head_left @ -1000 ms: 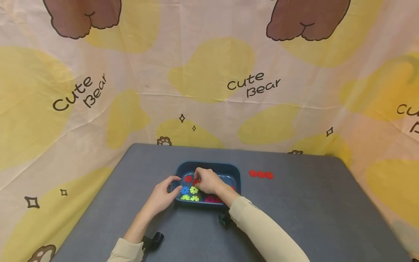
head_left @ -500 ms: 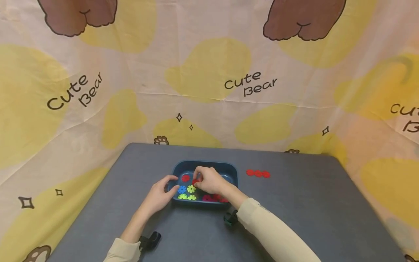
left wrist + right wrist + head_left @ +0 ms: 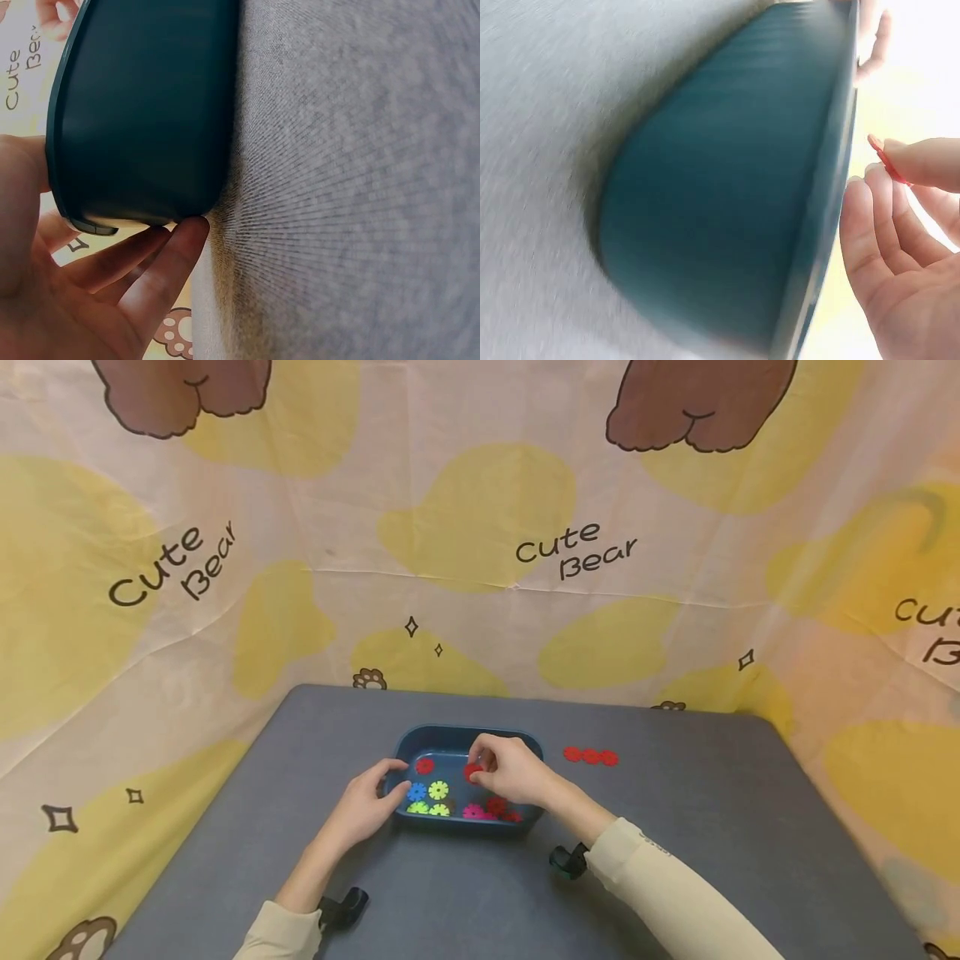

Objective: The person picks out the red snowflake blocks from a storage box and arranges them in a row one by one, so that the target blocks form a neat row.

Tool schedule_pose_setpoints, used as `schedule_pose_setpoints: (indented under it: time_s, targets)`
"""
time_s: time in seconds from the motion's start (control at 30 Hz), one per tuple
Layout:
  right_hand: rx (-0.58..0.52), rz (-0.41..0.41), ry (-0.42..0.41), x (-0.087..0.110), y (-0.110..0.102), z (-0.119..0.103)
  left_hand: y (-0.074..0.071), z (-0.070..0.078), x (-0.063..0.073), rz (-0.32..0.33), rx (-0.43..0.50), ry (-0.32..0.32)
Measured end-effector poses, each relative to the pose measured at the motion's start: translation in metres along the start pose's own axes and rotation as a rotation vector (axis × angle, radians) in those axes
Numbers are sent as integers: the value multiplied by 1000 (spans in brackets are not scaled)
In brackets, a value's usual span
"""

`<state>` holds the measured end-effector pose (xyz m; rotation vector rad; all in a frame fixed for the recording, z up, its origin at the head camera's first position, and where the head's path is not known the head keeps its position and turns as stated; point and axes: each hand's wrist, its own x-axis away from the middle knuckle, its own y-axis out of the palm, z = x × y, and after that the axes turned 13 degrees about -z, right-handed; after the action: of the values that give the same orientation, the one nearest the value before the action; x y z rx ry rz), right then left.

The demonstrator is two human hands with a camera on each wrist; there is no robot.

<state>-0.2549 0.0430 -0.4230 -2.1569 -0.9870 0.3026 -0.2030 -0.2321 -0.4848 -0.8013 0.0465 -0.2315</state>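
A red notched plastic disc [image 3: 472,772] is pinched between the thumb and fingers of my right hand [image 3: 513,770], above the blue-green plastic bin [image 3: 465,831]. The right wrist view catches this red disc [image 3: 887,161] edge-on, just past the bin's rim. My left hand [image 3: 366,802] grips the left end of the bin; in the left wrist view its thumb is at the rim and its fingers [image 3: 161,281] lie along the outer wall. Inside the bin are another red disc [image 3: 424,766], a blue disc [image 3: 416,792], several yellow-green discs [image 3: 438,790] and some pink discs [image 3: 473,812] and red ones.
Three red discs [image 3: 592,757] lie in a row on the grey table [image 3: 675,827], right of the bin. A printed cloth [image 3: 465,527] hangs behind and at both sides of the table. Black camera mounts [image 3: 345,907] sit on the wrists.
My right hand has lifted and moved right with the red disc, out from the middle of the bin, uncovering more of its floor. The left hand keeps its place at the bin's end.
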Motion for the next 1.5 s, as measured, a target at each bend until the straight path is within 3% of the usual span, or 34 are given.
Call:
schedule_pose_setpoints:
  time_s: [0.23,0.67,1.07,1.5]
  targets:
    - [-6,19,-43,16,-15,9,-2,2,1,4,-3,-19]
    - [46,65,-10,49,-44,40,0,3,0,12,3,-12]
    - [33,208,123,86,-71,83,-2,7,2,11,5,-15]
    - [-165,352,250,115,-83,130,-1,3,3,17,-5,-13]
